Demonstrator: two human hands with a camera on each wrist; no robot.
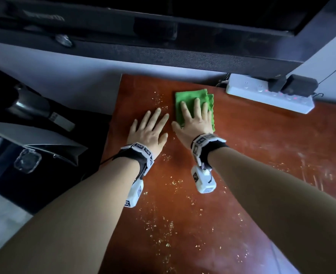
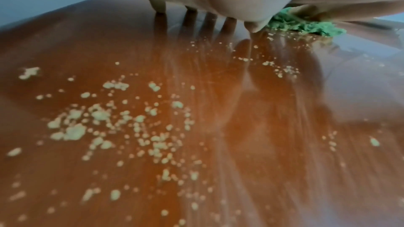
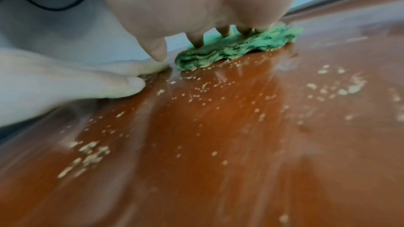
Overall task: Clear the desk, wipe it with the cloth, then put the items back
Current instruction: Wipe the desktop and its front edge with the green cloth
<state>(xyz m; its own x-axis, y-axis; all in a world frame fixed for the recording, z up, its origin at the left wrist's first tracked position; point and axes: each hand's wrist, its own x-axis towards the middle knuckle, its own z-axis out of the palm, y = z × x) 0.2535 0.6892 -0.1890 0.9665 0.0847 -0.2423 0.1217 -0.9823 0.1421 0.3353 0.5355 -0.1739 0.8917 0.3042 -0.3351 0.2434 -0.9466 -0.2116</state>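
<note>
While the right hand (image 1: 195, 123) pressed flat on it with straight, spread fingers (image 3: 197, 40), the cloth (image 1: 190, 96) lay folded in several layers near the far edge of the worktop (image 1: 242, 155), bright green, with a nubbly pile and a wavy right edge. From the right wrist view its layered near edge (image 3: 236, 49) sat flush on the wood, with crumbs (image 3: 91, 156) lying right against it. Just beside it the left hand (image 1: 149, 129) rested palm down on the bare wood, fingers (image 2: 158, 5) straight and spread, holding nothing; the two thumbs were close but apart. Pale yellow crumbs (image 2: 98, 118) were strewn over the reddish-brown worktop, thickest toward the near side and beneath the left forearm, and pale wipe streaks marked the wood to the right. At the far right corner lay a white power strip (image 1: 265, 95) with a black adapter (image 1: 299, 85) plugged into it. Off the worktop's left edge sat a clear square container (image 1: 27, 160); what it held could not be told.
</note>
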